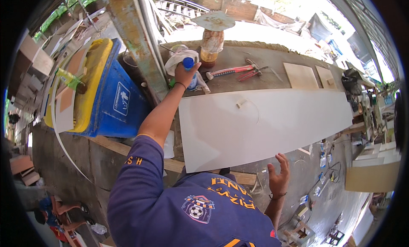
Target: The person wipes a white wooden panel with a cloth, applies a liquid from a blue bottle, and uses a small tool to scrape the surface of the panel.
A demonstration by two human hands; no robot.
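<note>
Down we look from the wearer's head, one wide fisheye tipped over the bench [272, 55] and facing its far side. The shirt [187, 200] sits close under the lens, the yard [268, 34] well beyond.

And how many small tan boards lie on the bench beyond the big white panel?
2: one board right of the red-handled tools, a narrower board farther right, with a small block on it. The white panel could hide more.

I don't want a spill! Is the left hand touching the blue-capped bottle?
Touching: the head view shows the left hand gripping the blue-capped bottle near its top.
</note>
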